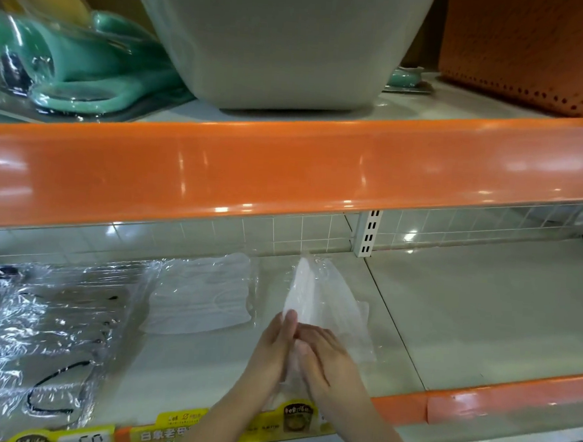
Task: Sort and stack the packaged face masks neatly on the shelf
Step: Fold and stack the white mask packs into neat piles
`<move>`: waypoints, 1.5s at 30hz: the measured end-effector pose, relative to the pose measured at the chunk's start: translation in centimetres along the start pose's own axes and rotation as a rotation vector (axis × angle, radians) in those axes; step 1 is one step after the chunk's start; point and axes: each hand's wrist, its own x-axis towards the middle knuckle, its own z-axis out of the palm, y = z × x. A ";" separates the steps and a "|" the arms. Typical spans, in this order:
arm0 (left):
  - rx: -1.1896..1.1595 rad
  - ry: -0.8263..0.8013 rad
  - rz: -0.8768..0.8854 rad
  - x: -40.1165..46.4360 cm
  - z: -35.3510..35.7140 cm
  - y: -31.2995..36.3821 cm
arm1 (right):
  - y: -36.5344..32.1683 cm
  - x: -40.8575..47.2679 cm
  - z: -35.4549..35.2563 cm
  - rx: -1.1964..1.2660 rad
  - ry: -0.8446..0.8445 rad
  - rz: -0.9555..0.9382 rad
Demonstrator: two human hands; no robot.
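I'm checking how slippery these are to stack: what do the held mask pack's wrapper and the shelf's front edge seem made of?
Held mask pack: thin clear plastic film, glossy; it crinkles and glints, and the white mask shows through.
Shelf front edge: smooth glossy orange, likely plastic or painted metal; it mirrors the lights sharply.

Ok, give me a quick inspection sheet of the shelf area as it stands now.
Surface: pale lower shelf with orange front rail, bare to the right.
Job's things: white mask pack held upright between both hands; flat white pack lying to its left; black-strapped packs far left.
Clutter: price labels on the rail.
Grippers: left hand and right hand press the held pack.
Cables: nothing seen.
Surroundings: upper shelf holds grey tub, teal packaged items, orange basket.
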 end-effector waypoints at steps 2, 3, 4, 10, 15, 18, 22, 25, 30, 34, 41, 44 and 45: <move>-0.013 0.012 -0.017 0.2 -0.8 0.5 | 0.2 0.3 0.5 -0.062 -0.062 -0.027; -0.038 -0.001 -0.023 0.3 -1.3 0.7 | 0.4 0.5 0.7 -0.087 -0.065 -0.043; -0.047 -0.015 -0.020 0.5 -1.9 0.9 | 0.6 0.6 0.8 -0.114 -0.049 -0.068; 0.142 -0.085 -0.054 1.1 -5.4 2.5 | 1.1 2.2 -0.8 -0.382 0.050 -0.207; -0.001 -0.191 -0.218 1.4 -7.9 4.1 | 1.9 3.3 -0.5 -0.608 -0.050 -0.237; 0.003 -0.231 -0.286 1.2 -9.3 5.0 | 1.8 4.2 -0.2 -0.584 0.064 -0.299; 0.235 -0.150 -0.153 1.7 -11.1 4.4 | 1.7 5.1 0.4 -0.607 0.196 -0.374; 0.607 0.118 0.172 2.0 -11.4 4.1 | 1.7 5.3 1.3 -0.584 0.186 -0.396; 1.065 -0.132 0.317 0.2 -10.8 5.3 | 0.9 5.6 3.2 -0.540 0.143 -0.392; 1.368 0.013 0.636 0.4 -11.4 4.5 | -0.3 6.2 4.4 -0.508 0.121 -0.351; 1.268 0.450 0.990 1.5 -15.1 0.5 | -1.5 7.7 7.6 -0.523 0.064 -0.230; 1.263 0.434 0.945 1.6 -16.3 -0.2 | -1.8 7.6 8.9 -0.518 -0.015 -0.176; 1.249 0.436 0.928 1.8 -16.8 -0.6 | -1.8 7.6 9.2 -0.522 -0.051 -0.150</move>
